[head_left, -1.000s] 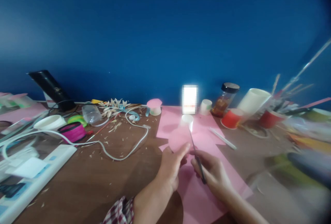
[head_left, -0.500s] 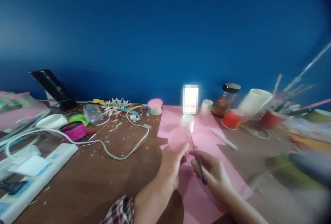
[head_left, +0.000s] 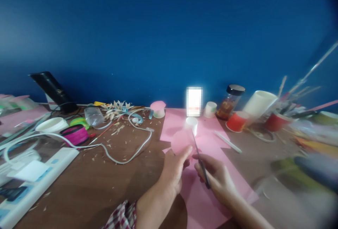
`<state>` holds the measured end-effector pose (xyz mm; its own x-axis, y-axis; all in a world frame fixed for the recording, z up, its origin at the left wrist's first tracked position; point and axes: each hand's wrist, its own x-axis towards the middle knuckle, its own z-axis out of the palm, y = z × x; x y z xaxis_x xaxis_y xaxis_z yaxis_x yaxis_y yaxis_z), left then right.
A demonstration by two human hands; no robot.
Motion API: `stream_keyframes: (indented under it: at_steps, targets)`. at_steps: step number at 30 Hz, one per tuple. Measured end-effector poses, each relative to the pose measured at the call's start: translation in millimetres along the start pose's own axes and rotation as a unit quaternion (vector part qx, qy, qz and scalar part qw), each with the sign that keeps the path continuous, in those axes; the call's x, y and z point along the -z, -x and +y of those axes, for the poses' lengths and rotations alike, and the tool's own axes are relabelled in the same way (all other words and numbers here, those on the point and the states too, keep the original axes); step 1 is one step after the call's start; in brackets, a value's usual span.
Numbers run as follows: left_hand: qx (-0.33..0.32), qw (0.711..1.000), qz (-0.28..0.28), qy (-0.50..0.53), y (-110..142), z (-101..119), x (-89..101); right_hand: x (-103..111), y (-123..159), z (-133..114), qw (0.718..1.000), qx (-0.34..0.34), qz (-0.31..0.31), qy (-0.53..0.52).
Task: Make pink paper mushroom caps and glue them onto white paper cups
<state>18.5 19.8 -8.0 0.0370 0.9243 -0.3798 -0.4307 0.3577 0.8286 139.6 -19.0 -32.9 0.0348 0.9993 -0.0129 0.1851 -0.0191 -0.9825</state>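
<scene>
My left hand (head_left: 175, 167) is closed on a rounded piece of pink paper (head_left: 181, 142), with the thumb on top near its lower right edge. In my right hand (head_left: 215, 174) is a pair of dark-handled scissors (head_left: 202, 169); the blades point up and away, along the right edge of the pink piece. Whether the blades are parted I cannot tell. Under both hands lie larger pink paper sheets (head_left: 211, 204). Just beyond the pink piece stands a white paper cup (head_left: 192, 125). A pale pen-like stick (head_left: 228, 142) rests on the sheets at the right.
At the back stand a pink-topped cup (head_left: 157, 110), a small white cup (head_left: 210, 109), a dark-lidded jar (head_left: 231, 102) and a red cup (head_left: 237, 121). To the left are a power strip (head_left: 60, 165), a white cable (head_left: 113, 156) and a magenta tape roll (head_left: 75, 135). Shavings litter the brown table (head_left: 105, 186).
The view has shifted very slightly. Both hands, the scissors and the pink paper piece keep nearly the same places, with no clear cutting movement visible.
</scene>
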Motion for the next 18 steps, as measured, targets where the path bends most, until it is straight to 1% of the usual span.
stream_keyframes:
  at_steps: [7, 12, 18]
  targets:
    - [0.001, 1.0, -0.003, 0.012, -3, -2, 1.1, 0, 0, 1, 1.0, -0.003, 0.004, -0.001]
    - [-0.001, 1.0, -0.022, 0.007, -7, -7, 6.8, 0, 0, -2, 1.0, -0.004, 0.006, 0.001]
    - [0.001, 0.999, -0.028, 0.015, -9, -11, 9.9, -4, 3, -11, 0.999, -0.013, 0.036, -0.013]
